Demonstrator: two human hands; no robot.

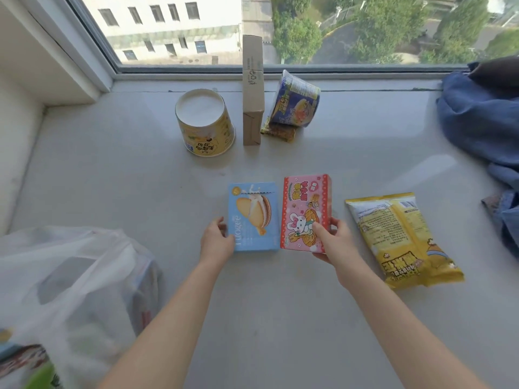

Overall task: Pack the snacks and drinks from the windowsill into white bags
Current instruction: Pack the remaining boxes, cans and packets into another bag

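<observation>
The blue box [254,217] reads "tiogee".

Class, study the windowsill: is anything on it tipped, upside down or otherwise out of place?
Yes. The yellow cup stands upside down, white base up. The blue noodle bowl tilts, propped on a small packet beside the upright cardboard box. The remaining items lie flat.
</observation>
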